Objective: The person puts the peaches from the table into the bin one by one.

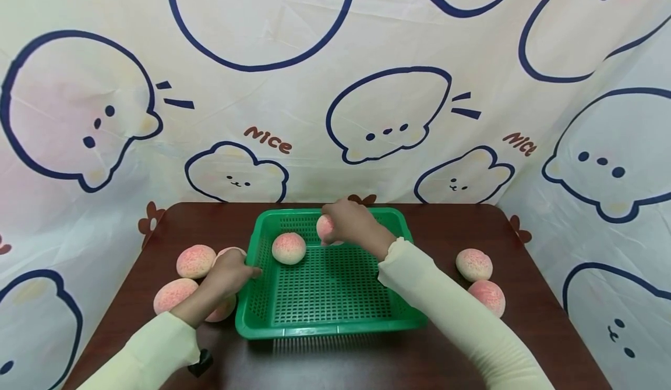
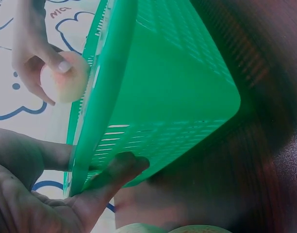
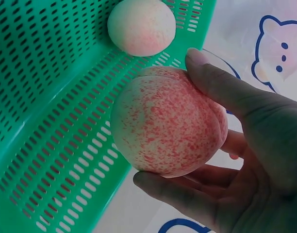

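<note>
A green perforated plastic basket (image 1: 335,328) stands in the middle of the dark table. My left hand (image 1: 230,275) grips its left rim, the thumb on one side and fingers on the other in the left wrist view. Over the far part of the basket, my right hand (image 1: 352,222) holds a pink-and-cream peach (image 3: 170,124) between thumb and fingers. One more peach (image 1: 289,248) lies inside, near the far left corner. The right wrist view shows the held peach above the mesh, apart from the other one.
Several peaches (image 1: 195,261) lie on the table left of the basket, partly hidden by the left hand and arm. Two peaches (image 1: 474,264) lie on the right, one partly behind the right sleeve (image 1: 445,302). A cartoon-printed cloth (image 1: 304,105) hangs behind and beside the table.
</note>
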Available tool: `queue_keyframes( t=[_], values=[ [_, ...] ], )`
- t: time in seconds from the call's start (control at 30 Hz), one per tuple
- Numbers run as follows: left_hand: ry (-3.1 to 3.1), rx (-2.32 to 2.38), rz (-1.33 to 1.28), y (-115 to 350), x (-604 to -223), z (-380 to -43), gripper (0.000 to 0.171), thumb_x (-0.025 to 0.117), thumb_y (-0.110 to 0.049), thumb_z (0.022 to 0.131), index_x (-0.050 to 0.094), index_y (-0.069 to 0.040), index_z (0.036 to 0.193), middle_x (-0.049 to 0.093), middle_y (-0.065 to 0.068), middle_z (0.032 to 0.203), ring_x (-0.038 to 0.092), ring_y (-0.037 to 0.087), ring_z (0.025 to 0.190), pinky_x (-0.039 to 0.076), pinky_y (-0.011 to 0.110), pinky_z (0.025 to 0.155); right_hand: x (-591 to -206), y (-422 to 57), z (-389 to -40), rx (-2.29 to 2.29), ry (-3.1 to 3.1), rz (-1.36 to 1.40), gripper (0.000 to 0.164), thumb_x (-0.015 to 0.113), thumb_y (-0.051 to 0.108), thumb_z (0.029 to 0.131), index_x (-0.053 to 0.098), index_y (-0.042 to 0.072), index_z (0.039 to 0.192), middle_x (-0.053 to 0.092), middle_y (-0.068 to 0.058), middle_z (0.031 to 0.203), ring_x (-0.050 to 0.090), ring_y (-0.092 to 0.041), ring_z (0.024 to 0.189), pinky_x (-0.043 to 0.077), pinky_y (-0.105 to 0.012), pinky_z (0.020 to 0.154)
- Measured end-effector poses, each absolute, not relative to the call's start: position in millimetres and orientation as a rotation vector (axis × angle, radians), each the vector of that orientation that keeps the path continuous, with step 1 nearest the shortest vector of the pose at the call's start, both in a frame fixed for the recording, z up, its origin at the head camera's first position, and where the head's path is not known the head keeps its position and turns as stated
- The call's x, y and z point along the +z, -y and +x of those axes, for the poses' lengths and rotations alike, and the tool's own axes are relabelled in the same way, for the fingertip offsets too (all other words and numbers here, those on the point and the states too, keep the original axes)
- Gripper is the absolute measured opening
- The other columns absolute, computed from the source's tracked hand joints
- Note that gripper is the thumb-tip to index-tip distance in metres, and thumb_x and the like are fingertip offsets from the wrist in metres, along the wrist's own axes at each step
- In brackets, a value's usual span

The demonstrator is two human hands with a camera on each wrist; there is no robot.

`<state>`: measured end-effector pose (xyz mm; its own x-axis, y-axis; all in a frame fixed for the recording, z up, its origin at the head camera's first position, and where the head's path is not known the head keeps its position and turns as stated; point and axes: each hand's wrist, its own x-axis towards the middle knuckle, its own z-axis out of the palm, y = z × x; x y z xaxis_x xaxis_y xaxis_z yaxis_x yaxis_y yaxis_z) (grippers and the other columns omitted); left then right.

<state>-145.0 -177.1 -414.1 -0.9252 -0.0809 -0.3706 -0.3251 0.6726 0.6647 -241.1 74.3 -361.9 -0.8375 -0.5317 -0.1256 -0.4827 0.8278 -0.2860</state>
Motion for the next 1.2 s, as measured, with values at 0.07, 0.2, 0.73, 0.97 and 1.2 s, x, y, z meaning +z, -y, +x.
queue_keyframes(
  t=[0.07, 0.2, 0.73, 0.97, 1.2],
  values=[
    [-2.577, 1.120, -0.319, 177, -415, -145, 0.011, 0.070, -0.006, 0.091, 0.068, 0.005, 0.087, 0.067, 0.013, 0.074, 0.069, 0.018, 0.075, 0.053, 0.030, 0.062, -364, -71, -241, -0.365, -2.804, -0.786, 0.041, 0.090, 0.034, 0.078, 0.071, 0.016, 0.109, 0.072, 0.001, 0.101, 0.063, -0.016, 0.081, 0.055, -0.033, 0.073],
    [-2.587, 1.127, -0.309, 177, -415, -145, 0.011, 0.070, -0.005, 0.090, 0.068, 0.004, 0.085, 0.063, 0.012, 0.070, 0.064, 0.016, 0.072, 0.050, 0.029, 0.061, -369, -66, -243, -0.384, -2.789, -0.774, 0.039, 0.090, 0.031, 0.079, 0.071, 0.016, 0.109, 0.072, 0.002, 0.100, 0.062, -0.015, 0.081, 0.054, -0.033, 0.073],
    [-2.580, 1.112, -0.315, 179, -414, -144, 0.012, 0.069, -0.006, 0.091, 0.068, 0.006, 0.089, 0.063, 0.012, 0.072, 0.061, 0.017, 0.071, 0.048, 0.029, 0.061, -392, -50, -242, -0.244, -2.785, -0.788, 0.066, 0.092, 0.033, 0.076, 0.067, 0.015, 0.134, 0.067, -0.006, 0.125, 0.064, -0.019, 0.103, 0.058, -0.035, 0.079],
    [-2.577, 1.122, -0.315, 178, -414, -144, 0.012, 0.070, -0.006, 0.091, 0.069, 0.006, 0.087, 0.067, 0.014, 0.074, 0.066, 0.017, 0.072, 0.051, 0.030, 0.061, -402, -41, -244, -0.154, -2.804, -0.801, 0.057, 0.094, 0.031, 0.074, 0.071, 0.017, 0.124, 0.068, -0.004, 0.118, 0.063, -0.019, 0.100, 0.058, -0.035, 0.074],
    [-2.567, 1.137, -0.325, 177, -413, -143, 0.015, 0.070, -0.005, 0.091, 0.068, 0.009, 0.095, 0.071, 0.019, 0.087, 0.072, 0.021, 0.081, 0.057, 0.033, 0.065, -412, -35, -241, -0.096, -2.823, -0.797, 0.059, 0.095, 0.032, 0.072, 0.072, 0.016, 0.124, 0.065, -0.009, 0.124, 0.062, -0.024, 0.107, 0.060, -0.039, 0.080]
  ],
)
